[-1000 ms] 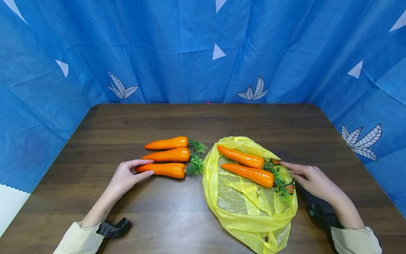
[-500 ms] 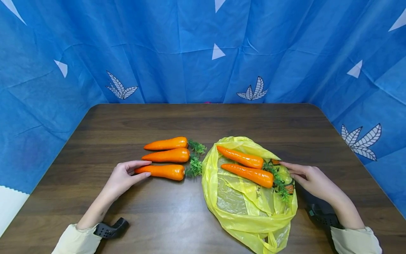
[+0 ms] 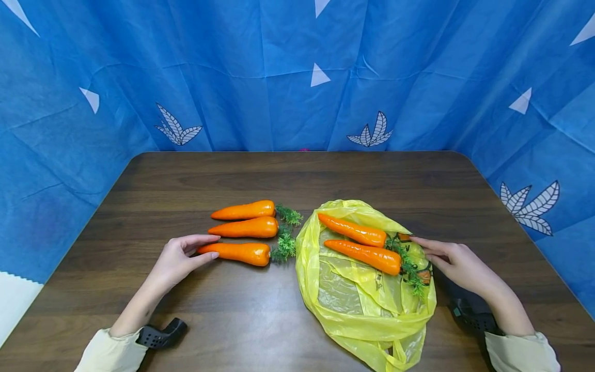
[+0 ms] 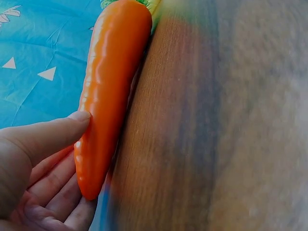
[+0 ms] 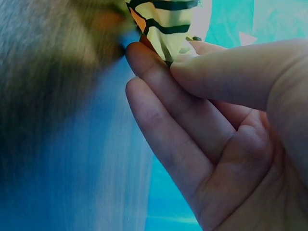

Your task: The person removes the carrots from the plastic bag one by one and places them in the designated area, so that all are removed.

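Note:
My left hand point(image 3: 178, 258) holds the tip end of the nearest carrot point(image 3: 246, 253), which lies on the table with its leafy top point(image 3: 284, 249) to the right. In the left wrist view the thumb point(image 4: 57, 134) presses one side of that carrot point(image 4: 113, 72), fingers beneath. Two more carrots lie just behind it, a middle one point(image 3: 251, 227) and a far one point(image 3: 248, 210). On the right, my right hand point(image 3: 465, 266) pinches the edge of a yellow plastic bag point(image 3: 362, 323) between thumb and fingers. Inside the bag's opening lie two carrots, an upper point(image 3: 355, 231) and a lower point(image 3: 367, 256).
The brown wooden table point(image 3: 297, 175) ends at a blue patterned curtain point(image 3: 288, 103) behind and on both sides. A black wrist device point(image 3: 160, 335) sits on the left arm, another point(image 3: 471, 315) on the right. Bag handles spread toward the near edge.
The nearest carrot, with my left hand on it, has shifted slightly toward me and left, widening the gap to the middle carrot. My right hand and the bag look unmoved.

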`<state>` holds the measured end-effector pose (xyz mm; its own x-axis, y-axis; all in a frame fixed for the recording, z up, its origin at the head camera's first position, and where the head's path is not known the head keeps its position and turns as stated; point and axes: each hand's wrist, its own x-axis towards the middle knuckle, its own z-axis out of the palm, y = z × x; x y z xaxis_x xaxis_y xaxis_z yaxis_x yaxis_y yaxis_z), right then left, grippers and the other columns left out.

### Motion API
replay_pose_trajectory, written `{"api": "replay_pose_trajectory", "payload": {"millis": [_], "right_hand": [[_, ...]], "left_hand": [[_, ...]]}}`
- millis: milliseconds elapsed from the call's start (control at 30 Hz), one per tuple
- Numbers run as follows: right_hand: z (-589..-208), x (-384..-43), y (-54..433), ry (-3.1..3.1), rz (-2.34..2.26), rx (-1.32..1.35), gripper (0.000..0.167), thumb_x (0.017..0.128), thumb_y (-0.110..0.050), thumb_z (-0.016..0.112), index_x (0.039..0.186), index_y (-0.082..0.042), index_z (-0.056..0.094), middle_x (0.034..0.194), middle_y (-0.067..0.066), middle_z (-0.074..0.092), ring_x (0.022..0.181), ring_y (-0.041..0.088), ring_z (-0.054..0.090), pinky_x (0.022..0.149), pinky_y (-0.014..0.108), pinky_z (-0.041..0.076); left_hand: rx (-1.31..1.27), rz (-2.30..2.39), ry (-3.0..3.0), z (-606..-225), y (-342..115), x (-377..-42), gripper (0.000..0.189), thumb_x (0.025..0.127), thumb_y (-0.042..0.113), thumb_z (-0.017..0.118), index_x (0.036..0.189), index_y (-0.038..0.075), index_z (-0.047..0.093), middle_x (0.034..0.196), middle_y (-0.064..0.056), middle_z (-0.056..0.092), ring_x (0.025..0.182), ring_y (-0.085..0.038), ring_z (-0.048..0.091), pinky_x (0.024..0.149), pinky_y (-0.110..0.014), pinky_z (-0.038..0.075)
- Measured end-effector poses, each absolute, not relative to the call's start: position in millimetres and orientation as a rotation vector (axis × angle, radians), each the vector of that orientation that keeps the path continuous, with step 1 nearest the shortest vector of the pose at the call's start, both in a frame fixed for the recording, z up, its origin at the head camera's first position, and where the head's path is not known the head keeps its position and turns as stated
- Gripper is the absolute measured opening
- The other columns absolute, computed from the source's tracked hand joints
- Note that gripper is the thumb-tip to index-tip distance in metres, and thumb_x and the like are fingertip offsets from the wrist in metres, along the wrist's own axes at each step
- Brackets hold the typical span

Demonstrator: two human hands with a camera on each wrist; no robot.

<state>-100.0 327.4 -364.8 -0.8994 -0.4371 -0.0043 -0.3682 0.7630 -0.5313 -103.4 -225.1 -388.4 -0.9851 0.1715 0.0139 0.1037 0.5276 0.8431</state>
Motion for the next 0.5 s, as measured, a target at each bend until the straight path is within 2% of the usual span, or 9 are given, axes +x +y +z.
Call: {"api": "replay_pose_trajectory", "payload": {"millis": [233, 400, 500], "right_hand": [[-365.1, -99.9, 327.7, 2.814, -0.835, -0.651, 0.050, 0.084, 0.014, 0.058, 0.132, 0.005, 0.049, 0.117, 0.028, 0.057, 0.094, 0.032, 0.062, 0.056, 0.025, 0.045], [-365.5, -100.2, 327.8, 2.814, -0.830, -0.650, 0.050, 0.084, 0.014, 0.058, 0.133, 0.004, 0.049, 0.117, 0.027, 0.057, 0.091, 0.027, 0.063, 0.051, 0.025, 0.039], [-365.2, -100.5, 327.9, 2.820, -0.812, -0.649, 0.050, 0.084, 0.013, 0.058, 0.133, 0.003, 0.049, 0.116, 0.026, 0.058, 0.091, 0.025, 0.063, 0.054, 0.025, 0.043]], "left_hand": [[0.252, 1.497, 2.673, -392.8, -222.0, -104.5, 0.035, 0.082, 0.019, 0.074, 0.114, 0.005, 0.068, 0.113, -0.009, 0.064, 0.105, -0.018, 0.058, 0.082, -0.016, 0.045], [0.252, 1.511, 2.673, -393.6, -220.7, -104.9, 0.036, 0.081, 0.018, 0.074, 0.114, 0.004, 0.068, 0.112, -0.009, 0.064, 0.104, -0.017, 0.058, 0.082, -0.016, 0.045], [0.252, 1.512, 2.668, -393.1, -220.8, -104.6, 0.037, 0.082, 0.018, 0.074, 0.115, 0.004, 0.067, 0.113, -0.010, 0.064, 0.105, -0.019, 0.058, 0.083, -0.016, 0.045]]}}
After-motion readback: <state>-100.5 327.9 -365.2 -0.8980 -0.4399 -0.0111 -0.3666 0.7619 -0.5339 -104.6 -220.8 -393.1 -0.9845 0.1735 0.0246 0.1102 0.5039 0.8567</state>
